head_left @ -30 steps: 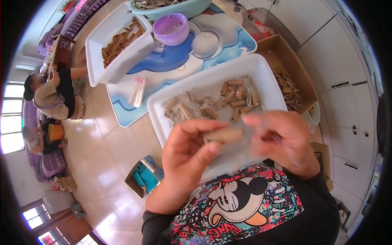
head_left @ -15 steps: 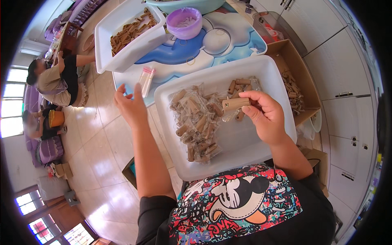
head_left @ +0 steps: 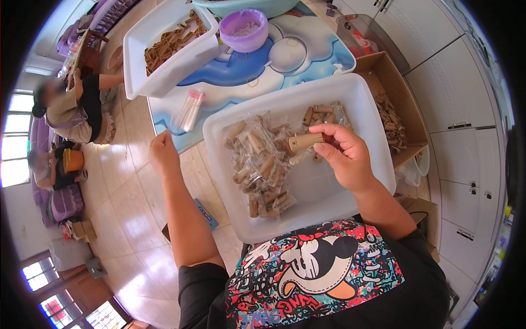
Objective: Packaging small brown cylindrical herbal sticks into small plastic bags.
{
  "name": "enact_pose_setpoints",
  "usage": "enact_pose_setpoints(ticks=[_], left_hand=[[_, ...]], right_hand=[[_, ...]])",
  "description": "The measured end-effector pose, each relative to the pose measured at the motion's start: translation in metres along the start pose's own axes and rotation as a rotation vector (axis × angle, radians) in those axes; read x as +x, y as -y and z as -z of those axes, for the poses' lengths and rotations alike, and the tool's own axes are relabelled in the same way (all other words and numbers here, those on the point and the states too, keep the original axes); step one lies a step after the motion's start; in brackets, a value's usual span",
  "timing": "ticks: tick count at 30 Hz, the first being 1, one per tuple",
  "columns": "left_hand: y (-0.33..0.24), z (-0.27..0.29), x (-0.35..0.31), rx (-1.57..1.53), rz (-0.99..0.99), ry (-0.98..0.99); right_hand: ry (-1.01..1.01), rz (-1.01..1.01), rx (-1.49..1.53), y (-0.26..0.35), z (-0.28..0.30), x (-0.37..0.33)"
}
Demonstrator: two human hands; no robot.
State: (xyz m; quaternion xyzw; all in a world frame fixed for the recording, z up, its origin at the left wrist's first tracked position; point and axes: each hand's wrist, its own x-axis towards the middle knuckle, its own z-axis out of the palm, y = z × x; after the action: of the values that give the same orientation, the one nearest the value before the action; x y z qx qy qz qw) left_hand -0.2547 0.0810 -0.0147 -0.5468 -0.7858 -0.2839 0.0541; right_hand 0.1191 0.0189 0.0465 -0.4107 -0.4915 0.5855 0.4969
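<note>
My right hand (head_left: 346, 155) pinches a small tan cylinder (head_left: 305, 142) between thumb and fingers, above the white tub (head_left: 334, 205). A little dark hole shows near the cylinder's left end. Under and beside it in the tub lies a heap of similar cylinders in clear plastic bags (head_left: 263, 164), with several more cylinders (head_left: 320, 115) towards the back. My left hand (head_left: 164, 153) is closed, off the table's left edge; what its fingers hold, if anything, is hidden. Near it on the table lies a stack of clear plastic bags (head_left: 190, 112) with pinkish-red top edges.
A second white tub (head_left: 164, 82) of brown pieces stands at the back left, beside a purple-lined bowl (head_left: 244, 38). To the right are a cardboard box (head_left: 408, 109) of tan pieces and white cabinets (head_left: 438, 82). Two people sit far left, one of them a person in beige (head_left: 66, 112).
My left hand has gone from spread fingers to closed and moved slightly down and left, away from the bags. My right hand has shifted a little left with the cylinder.
</note>
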Motion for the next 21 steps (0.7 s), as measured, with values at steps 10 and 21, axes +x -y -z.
enact_pose_setpoints(ticks=[10, 21], left_hand=[[-0.139, 0.069, -0.064, -1.049, 0.472, 0.68], [-0.166, 0.068, -0.092, -1.211, 0.445, 0.81]], right_hand=[[-0.206, 0.407, -0.331, 0.008, 0.0, 0.001], [-0.158, 0.723, -0.661, 0.01, 0.004, 0.001]])
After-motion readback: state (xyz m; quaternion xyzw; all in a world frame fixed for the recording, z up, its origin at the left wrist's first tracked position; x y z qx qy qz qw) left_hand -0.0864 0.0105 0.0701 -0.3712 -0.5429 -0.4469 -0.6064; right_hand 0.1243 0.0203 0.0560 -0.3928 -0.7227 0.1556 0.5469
